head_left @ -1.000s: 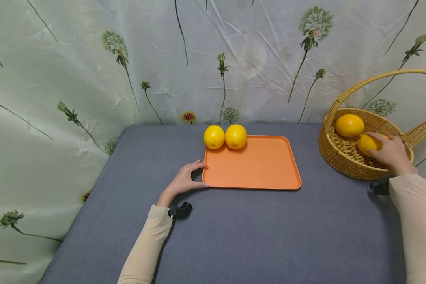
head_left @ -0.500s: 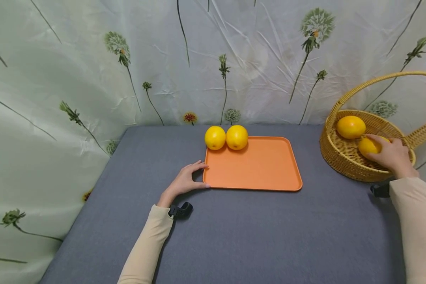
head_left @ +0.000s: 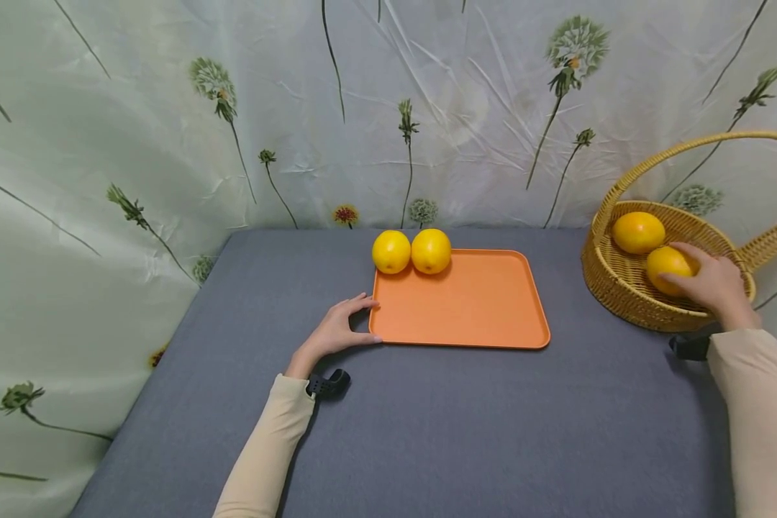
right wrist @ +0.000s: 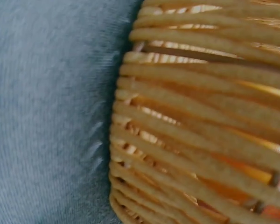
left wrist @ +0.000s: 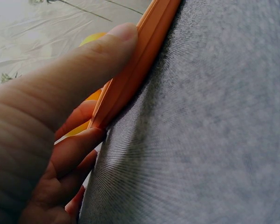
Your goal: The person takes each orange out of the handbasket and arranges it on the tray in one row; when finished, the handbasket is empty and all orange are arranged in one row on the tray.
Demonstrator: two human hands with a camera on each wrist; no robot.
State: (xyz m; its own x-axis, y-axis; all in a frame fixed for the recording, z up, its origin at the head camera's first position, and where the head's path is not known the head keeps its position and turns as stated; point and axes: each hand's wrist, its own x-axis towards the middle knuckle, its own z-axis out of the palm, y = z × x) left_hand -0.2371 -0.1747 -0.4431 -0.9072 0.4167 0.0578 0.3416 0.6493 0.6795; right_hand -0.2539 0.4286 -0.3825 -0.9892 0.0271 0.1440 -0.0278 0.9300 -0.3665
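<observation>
My left hand point(head_left: 333, 329) holds the near left corner of an orange tray point(head_left: 475, 306), thumb on the front edge and fingers at the left side. In the left wrist view the thumb point(left wrist: 98, 56) lies along the tray's rim point(left wrist: 130, 79). Two yellow-orange oranges point(head_left: 391, 252) sit side by side at the tray's back left corner. Far to the right, my right hand point(head_left: 719, 288) reaches into a wicker basket point(head_left: 628, 298) and grips an orange point(head_left: 667, 270), thumb across its front. The right wrist view has only the basket's woven wall point(right wrist: 200, 107) and the cloth; that hand is hidden there.
Another orange point(head_left: 639, 232) lies at the back of the basket, beside the gripped one. The basket's tall handle point(head_left: 660, 151) arches over it. A grey cloth point(head_left: 460, 432) covers the table, and a floral curtain point(head_left: 479, 129) hangs close behind.
In the basket, the orange under my right hand has shifted slightly left, and the thumb has come round its front. My left hand and the tray stay put.
</observation>
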